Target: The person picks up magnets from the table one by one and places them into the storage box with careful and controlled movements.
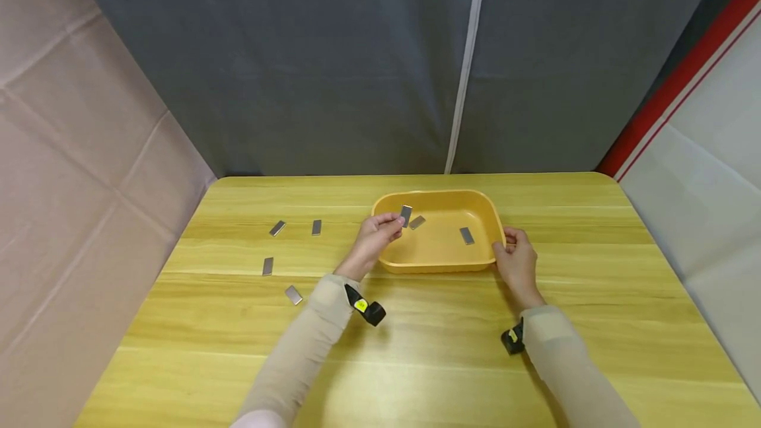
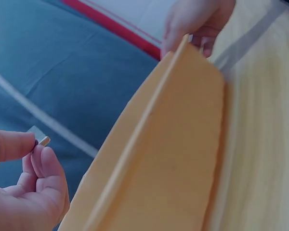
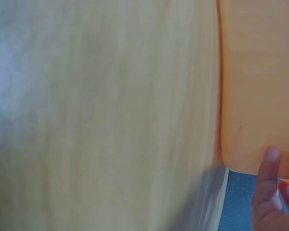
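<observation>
Between thumb and fingertips, my left hand (image 1: 376, 242) pinches a small flat grey metal block (image 1: 406, 215) above the left side of a yellow plastic tray (image 1: 440, 267). The left wrist view shows the block's edge poking out past the thumb. My right hand (image 1: 518, 264) grips the tray's right end, thumb at the rim and fingers around the outside; part of this grip (image 3: 269, 192) shows in the right wrist view. Inside the tray lie two similar blocks, one left (image 1: 417, 222) and one right (image 1: 466, 236).
Several more grey blocks are spread over the wooden table (image 1: 416, 362) left of the tray, among them a far one (image 1: 317, 227) and a near one (image 1: 294, 294). A dark grey curtain (image 1: 297, 71) hangs behind the table. Wrist cameras are strapped to both sleeves.
</observation>
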Demonstrator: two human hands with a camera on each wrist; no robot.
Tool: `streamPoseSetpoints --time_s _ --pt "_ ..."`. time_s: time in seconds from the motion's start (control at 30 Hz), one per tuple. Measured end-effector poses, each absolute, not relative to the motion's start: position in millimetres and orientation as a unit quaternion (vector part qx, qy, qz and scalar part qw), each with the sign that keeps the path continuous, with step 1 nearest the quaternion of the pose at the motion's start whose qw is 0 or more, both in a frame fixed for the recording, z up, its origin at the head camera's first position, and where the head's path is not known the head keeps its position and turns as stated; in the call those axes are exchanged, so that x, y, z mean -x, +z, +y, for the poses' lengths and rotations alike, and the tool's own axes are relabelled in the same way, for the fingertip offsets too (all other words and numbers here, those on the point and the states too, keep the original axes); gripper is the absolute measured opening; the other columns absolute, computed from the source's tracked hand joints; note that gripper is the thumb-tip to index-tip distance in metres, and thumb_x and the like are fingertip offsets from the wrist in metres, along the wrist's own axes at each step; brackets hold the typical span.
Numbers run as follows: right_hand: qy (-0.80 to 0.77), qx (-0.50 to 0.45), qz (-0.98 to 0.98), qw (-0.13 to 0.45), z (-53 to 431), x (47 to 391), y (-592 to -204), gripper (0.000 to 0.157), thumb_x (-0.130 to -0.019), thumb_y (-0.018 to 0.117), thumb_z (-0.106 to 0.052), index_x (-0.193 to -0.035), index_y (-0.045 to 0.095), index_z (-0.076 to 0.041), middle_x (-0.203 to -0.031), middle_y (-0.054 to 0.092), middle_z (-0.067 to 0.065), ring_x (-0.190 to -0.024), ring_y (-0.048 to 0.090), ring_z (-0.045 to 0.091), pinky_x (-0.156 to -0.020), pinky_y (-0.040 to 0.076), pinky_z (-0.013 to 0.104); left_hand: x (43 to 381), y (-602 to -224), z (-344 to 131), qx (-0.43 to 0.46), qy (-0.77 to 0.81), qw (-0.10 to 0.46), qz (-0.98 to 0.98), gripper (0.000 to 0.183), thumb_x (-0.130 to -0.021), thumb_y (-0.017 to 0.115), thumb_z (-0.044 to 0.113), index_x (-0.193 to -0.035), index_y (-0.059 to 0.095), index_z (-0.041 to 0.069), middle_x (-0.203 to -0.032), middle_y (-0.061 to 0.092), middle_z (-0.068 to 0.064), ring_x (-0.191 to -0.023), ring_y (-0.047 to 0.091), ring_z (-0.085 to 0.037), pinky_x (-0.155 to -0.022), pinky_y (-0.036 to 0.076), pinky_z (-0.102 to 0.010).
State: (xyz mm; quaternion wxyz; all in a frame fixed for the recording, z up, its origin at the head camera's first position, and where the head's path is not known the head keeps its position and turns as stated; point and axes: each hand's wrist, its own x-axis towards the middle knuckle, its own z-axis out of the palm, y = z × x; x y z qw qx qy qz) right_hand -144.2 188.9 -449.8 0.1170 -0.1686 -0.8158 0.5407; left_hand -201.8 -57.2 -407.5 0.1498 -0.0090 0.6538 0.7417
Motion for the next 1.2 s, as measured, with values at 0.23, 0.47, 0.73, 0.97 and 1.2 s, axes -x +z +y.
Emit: streamPoseSetpoints --time_s 0.23,0.47,0.73,0.97,1.2 --pt "0.538 0.165 -0.819 0.115 189 144 -450 0.034 -0.085 0.046 -0.002 -0.118 0.044 0.005 -0.104 0.052 0.021 -0.072 0.053 0.016 -0.050 0.050 0.025 198 -409 -45 -0.014 0.717 0.166 0.677 0.024 -0.087 0.055 0.004 -0.105 0.054 -0.011 -0.094 0.058 -0.014 -0.089 0.056 -0.028 -0.075 0.047 -0.024" --pt "0.539 0.161 -0.818 0.121 189 143 -448 0.034 -0.085 0.046 -0.001 -0.118 0.044 0.006 -0.104 0.051 0.022 -0.075 0.055 0.021 -0.050 0.051 0.026 200 -412 -34 -0.025 0.705 0.187 0.684 0.027 -0.087 0.053 0.005 -0.108 0.052 -0.012 -0.100 0.056 -0.020 -0.102 0.049 -0.041 -0.080 0.047 -0.030" --pt "0.542 0.168 -0.815 0.116 188 144 -450 0.034 -0.085 0.046 -0.002 -0.118 0.045 0.005 -0.103 0.052 0.020 -0.074 0.054 0.018 -0.050 0.051 0.026 201 -416 -20 -0.023 0.704 0.202 0.680 0.030 -0.089 0.051 0.004 -0.113 0.050 -0.014 -0.115 0.050 -0.023 -0.103 0.050 -0.037 -0.077 0.048 -0.025" --pt "0.537 0.164 -0.819 0.120 189 144 -450 0.034 -0.085 0.046 -0.002 -0.118 0.044 0.005 -0.103 0.052 0.020 -0.073 0.053 0.017 -0.049 0.050 0.025 205 -418 -15 0.003 0.705 0.245 0.665 0.021 -0.089 0.051 0.005 -0.103 0.056 -0.009 -0.088 0.052 -0.007 -0.083 0.055 -0.019 -0.085 0.044 -0.032" --pt "0.526 0.171 -0.823 0.127 188 144 -449 0.033 -0.083 0.047 -0.003 -0.115 0.046 0.005 -0.101 0.053 0.019 -0.068 0.051 0.010 -0.047 0.047 0.019 212 -420 -15 0.042 0.723 0.287 0.627 0.010 -0.089 0.050 0.004 -0.092 0.056 -0.004 -0.088 0.052 -0.010 -0.068 0.051 -0.010 -0.093 0.036 -0.039"
